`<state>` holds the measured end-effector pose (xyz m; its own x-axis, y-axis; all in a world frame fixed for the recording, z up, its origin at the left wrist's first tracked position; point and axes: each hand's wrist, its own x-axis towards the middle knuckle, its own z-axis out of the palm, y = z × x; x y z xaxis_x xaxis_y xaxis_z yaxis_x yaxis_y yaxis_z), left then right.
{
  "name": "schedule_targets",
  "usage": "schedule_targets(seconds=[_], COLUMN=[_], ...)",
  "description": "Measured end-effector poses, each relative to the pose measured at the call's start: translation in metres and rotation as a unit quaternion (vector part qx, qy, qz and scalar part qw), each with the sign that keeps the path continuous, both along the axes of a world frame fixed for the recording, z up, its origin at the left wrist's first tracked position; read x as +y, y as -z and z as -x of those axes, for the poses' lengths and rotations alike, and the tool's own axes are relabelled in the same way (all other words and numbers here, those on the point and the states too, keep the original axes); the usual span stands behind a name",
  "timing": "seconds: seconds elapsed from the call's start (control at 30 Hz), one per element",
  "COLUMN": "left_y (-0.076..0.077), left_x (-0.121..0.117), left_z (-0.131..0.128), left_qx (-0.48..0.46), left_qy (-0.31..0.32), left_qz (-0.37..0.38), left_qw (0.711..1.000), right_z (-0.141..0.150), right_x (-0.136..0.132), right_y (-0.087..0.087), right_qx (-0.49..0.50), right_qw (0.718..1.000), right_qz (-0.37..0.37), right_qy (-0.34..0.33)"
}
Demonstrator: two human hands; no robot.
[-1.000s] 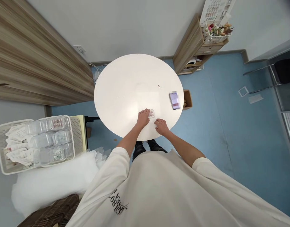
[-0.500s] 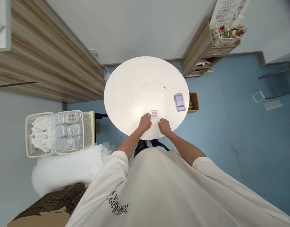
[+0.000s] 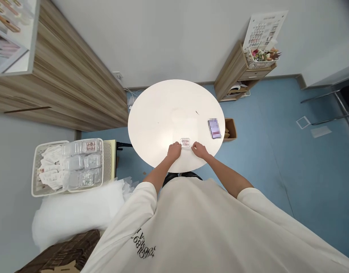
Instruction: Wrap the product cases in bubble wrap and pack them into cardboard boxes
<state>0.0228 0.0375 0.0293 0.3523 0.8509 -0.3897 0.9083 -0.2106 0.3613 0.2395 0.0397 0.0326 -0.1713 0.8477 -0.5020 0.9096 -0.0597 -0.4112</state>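
On the white round table, a small clear plastic case lies flat near my side. Several small reddish pieces show in it in rows. My left hand is at the case's left edge, fingers drawn together against it. Just off the right edge is my right hand, its fingers curled into a pinch. Whatever may be between those fingertips is too small to make out. A thin pale edge shows along the near side of the case.
A phone, blurred over, lies toward the table's right edge. A cardboard box stands on the floor beyond. At left, a white basket holds clear cases and papers. A wooden cabinet rises at the back left.
My view has shifted slightly, so the table sits lower in the picture. My left fingers have moved from over the case's corner to its left side. My right fingers have curled closer together.
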Motion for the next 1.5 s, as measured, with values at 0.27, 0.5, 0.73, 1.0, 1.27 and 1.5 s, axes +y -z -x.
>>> schedule_targets(seconds=[0.27, 0.5, 0.73, 1.0, 1.27, 1.5], left_y=[0.007, 0.003, 0.008, 0.029, 0.038, 0.035], left_x=[0.032, 0.03, 0.01, 0.016, 0.026, 0.036], left_z=[0.004, 0.007, -0.001, -0.013, -0.018, -0.022], left_qx=[-0.002, -0.012, -0.058, -0.006, 0.021, 0.023], left_qy=[-0.001, -0.002, 0.166, 0.124, 0.099, 0.092], left_qz=[0.034, -0.082, -0.129, -0.131, -0.106, -0.099], left_qw=[0.999, 0.997, 0.976, 0.984, 0.989, 0.991], right_z=[0.007, 0.008, 0.008, 0.008, 0.008, 0.009], right_x=[0.009, 0.031, 0.052, 0.067, 0.073, 0.066], right_y=[-0.002, 0.009, 0.019, 0.026, 0.03, 0.026], right_qx=[-0.049, -0.068, -0.084, -0.09, -0.088, -0.078], right_qw=[0.998, 0.998, 0.996, 0.994, 0.995, 0.996], right_qz=[-0.043, 0.0, 0.023, 0.029, 0.035, -0.025], right_qy=[-0.016, -0.009, -0.032, -0.046, -0.039, -0.039])
